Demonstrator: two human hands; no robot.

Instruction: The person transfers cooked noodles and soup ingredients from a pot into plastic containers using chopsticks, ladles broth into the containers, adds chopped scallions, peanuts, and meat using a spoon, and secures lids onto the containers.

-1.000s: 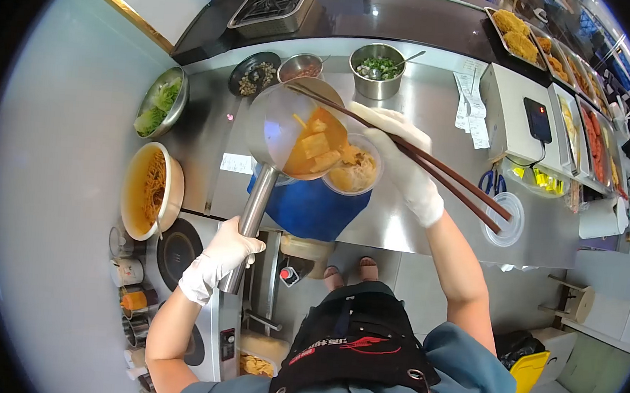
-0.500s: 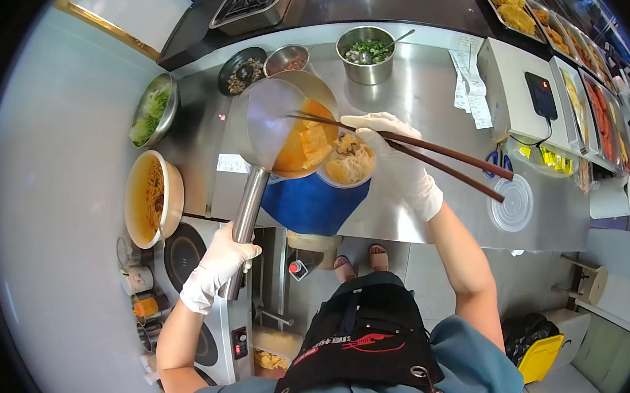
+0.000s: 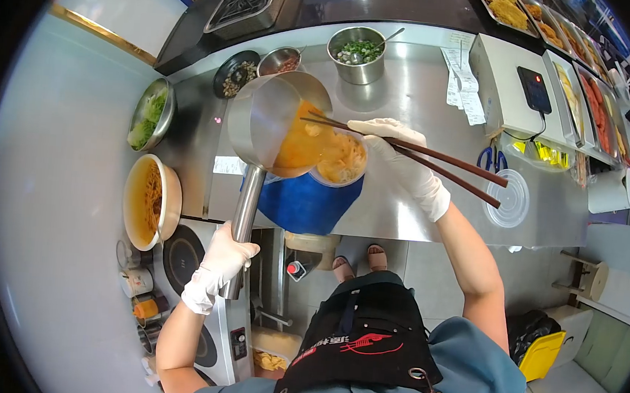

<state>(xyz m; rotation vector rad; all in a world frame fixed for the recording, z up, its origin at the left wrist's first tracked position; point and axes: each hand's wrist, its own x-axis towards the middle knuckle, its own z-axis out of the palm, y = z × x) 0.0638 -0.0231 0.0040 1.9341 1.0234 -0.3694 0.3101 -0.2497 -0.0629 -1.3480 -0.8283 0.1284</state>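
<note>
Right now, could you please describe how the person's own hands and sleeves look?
The left hand and right hand wear thin, white, wrinkled gloves that reach the wrists. The blue-grey sleeves are short.

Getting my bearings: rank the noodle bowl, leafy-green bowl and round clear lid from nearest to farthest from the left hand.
1. Noodle bowl, left side, closest to the left hand.
2. Leafy-green bowl, left side, beyond the noodle bowl.
3. Round clear lid, far right side.
</note>
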